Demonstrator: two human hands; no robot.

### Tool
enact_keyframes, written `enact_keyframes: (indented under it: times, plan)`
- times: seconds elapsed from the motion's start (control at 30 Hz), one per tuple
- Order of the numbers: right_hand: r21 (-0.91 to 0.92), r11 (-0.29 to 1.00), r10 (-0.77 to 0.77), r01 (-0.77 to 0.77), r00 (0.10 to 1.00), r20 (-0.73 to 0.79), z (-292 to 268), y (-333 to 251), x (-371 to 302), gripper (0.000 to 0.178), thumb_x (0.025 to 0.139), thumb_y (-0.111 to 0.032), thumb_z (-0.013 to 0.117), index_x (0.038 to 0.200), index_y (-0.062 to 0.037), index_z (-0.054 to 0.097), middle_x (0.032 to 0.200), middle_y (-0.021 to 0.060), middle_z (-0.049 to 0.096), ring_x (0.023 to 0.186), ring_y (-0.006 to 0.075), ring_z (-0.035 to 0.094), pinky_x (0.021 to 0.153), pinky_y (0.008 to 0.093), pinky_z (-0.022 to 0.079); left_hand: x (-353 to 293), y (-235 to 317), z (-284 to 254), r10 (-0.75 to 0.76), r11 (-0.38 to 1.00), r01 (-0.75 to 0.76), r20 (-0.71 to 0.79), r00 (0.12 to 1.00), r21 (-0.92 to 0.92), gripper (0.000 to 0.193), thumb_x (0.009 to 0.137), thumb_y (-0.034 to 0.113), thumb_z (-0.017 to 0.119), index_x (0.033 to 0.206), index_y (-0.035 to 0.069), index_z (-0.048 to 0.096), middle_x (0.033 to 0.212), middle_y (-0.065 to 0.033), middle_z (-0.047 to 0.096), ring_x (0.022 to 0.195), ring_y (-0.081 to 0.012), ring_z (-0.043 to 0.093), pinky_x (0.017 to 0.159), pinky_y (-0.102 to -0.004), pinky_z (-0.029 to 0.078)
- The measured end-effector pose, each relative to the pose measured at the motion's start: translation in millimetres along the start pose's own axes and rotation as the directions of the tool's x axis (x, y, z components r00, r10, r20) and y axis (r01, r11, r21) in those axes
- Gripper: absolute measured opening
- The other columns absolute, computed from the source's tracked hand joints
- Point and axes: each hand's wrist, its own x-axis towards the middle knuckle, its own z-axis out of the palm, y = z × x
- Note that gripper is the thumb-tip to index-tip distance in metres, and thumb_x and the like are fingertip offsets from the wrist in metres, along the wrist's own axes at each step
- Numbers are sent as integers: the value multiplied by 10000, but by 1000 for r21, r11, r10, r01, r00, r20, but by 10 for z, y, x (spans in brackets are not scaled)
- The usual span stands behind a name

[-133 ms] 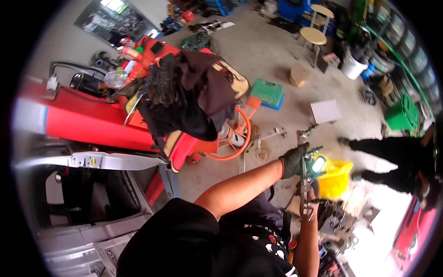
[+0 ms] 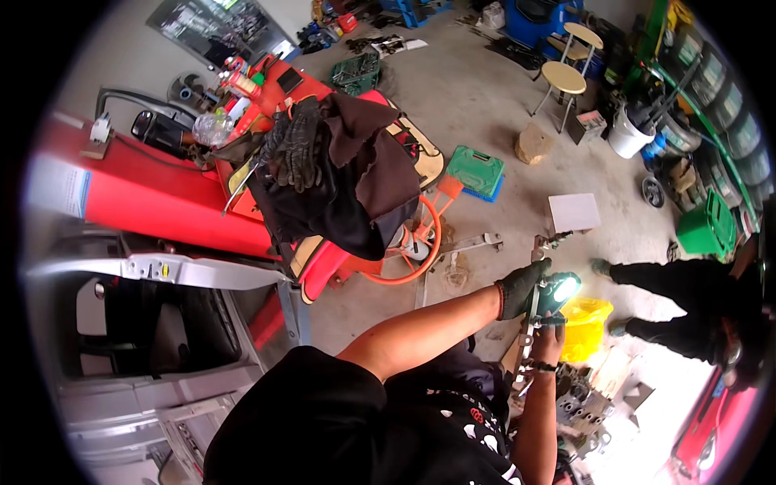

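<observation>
My left hand, in a dark work glove, is closed round the upper part of a long, narrow metal rail with small fittings along it. The rail stands at a slant in front of me. My right hand, with a dark band at the wrist, is closed close beside the rail, lower down. What its fingers grip is partly hidden. Between and just right of my hands, a dark green work light glows white. A yellow plastic bag lies on the floor beyond them.
Dark cloths and gloves cover a red cart at left. A silver car door opening is below it. Metal engine parts lie at lower right. Another person's dark-clothed legs are at right. A stool stands farther back.
The view has shifted slightly, so the surroundings sit a little differently. The rail tilts more, and the light has turned, its glow shifting right. Both hands stay near the rail.
</observation>
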Motion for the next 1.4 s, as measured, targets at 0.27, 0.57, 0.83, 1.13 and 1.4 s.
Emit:
enact_keyframes:
  times: [0.27,0.57,0.83,1.13,1.4]
  plan:
    - [-298,891,-235,342,910,341,353,-32,1053,285,969,-129,597,1230,-16,612,1053,39,671,946,140,612,834,278,492,497,423,-262,216,974,-195,-215,952,118,306,1010,446,527,1045,161,635,806,-18,622,660,-201,611,533,-340,533]
    - [-141,985,-26,98,896,444,690,-1260,1195,263,947,-53,529,1186,-11,631,984,28,661,817,122,562,731,273,484,744,860,397,338,930,-333,-1,941,157,437,1031,540,446,1168,166,625,854,-31,674,640,-191,603,516,-348,491]
    - [-182,957,-152,224,927,342,-346,-1604,1431,351,1026,-222,595,1288,13,600,1036,86,693,859,169,673,731,305,536,650,1067,967,339,920,-291,-159,927,264,566,971,646,436,1317,229,600,996,-91,675,819,-296,623,734,-459,541]
    - [-401,799,-586,448,435,-684,-2629,-2179,376,315,959,-124,687,1232,6,594,990,51,655,810,130,605,714,271,494,901,1474,1299,220,898,-49,-350,911,438,582,956,676,420,1093,169,671,815,-124,668,669,-295,618,599,-451,510]
    - [-989,103,-956,109,286,-68,-3144,-3008,67,975,679,-149,895,1505,-61,384,1502,214,432,1384,414,431,1147,493,373,1167,1226,1695,265,749,65,-389,882,659,430,985,568,471,951,157,590,838,-110,669,670,-292,624,610,-437,527]
